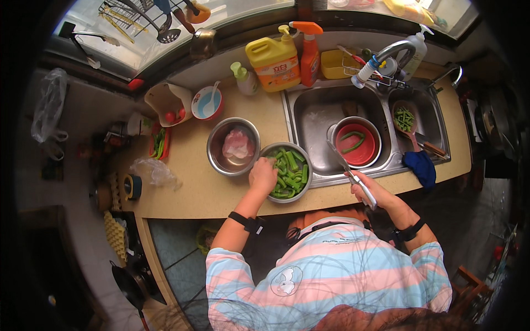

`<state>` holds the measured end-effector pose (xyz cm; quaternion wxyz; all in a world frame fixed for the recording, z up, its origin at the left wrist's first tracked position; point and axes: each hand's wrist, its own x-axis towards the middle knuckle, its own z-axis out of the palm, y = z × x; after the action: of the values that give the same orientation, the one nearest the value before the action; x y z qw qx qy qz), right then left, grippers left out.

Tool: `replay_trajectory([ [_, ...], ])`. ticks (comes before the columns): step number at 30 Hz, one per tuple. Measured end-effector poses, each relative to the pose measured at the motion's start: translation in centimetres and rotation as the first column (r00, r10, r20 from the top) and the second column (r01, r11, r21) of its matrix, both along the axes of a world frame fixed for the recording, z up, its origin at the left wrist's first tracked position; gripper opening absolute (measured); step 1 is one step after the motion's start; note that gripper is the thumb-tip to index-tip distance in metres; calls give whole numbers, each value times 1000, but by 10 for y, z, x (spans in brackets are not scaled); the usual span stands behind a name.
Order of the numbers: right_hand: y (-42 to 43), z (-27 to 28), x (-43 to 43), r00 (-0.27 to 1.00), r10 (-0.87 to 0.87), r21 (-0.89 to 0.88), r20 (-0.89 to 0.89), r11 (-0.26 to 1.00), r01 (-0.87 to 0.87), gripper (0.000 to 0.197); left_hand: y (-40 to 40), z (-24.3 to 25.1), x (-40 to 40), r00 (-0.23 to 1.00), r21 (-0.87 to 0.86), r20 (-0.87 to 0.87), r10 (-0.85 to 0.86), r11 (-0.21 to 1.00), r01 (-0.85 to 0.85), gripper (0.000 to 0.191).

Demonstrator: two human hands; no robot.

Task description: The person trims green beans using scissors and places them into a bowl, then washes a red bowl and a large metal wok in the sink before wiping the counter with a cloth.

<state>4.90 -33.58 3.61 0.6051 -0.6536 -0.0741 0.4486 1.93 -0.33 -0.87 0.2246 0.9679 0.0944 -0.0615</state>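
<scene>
My left hand (263, 176) reaches over the left rim of a metal bowl (307, 191) full of cut green vegetable pieces (289, 176). Its fingertips are among the pieces, so whether it grips any is hidden. My right hand (372, 188) holds a bladed kitchen tool (363, 191) with a pale handle, knife or shears, its blade pointing up and left over the sink's front edge. Beyond the blade, a red basin (352, 156) inside a metal pot (376, 134) contains long green pieces (353, 142). Left of the vegetables, another metal bowl (212, 148) holds raw meat (238, 143).
The double steel sink (314, 111) has a faucet (393, 47) arching over it. A ladle (413, 140) with cut green pieces rests in the right basin. A blue cloth (420, 167) hangs over the front edge. Detergent (273, 62) and a spray bottle (309, 58) line the wall.
</scene>
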Motion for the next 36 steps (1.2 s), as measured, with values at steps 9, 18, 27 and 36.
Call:
replay_trajectory([
  [9,3,7,0,1000,6,-63,-19,998,-7,45,-18,0,-22,974,29,2,-228,973,228,19],
  [18,6,5,-2,999,6,-3,-34,1000,-6,47,-55,-20,-2,942,196,-63,-330,921,336,11],
  [27,-6,-3,-6,1000,-23,10,-5,1000,23,45,-55,-15,8,932,204,-209,-296,919,338,17],
  [36,-4,1,-6,1000,-30,-55,-4,998,30,48,-37,10,-7,986,-95,-34,-162,983,158,21],
])
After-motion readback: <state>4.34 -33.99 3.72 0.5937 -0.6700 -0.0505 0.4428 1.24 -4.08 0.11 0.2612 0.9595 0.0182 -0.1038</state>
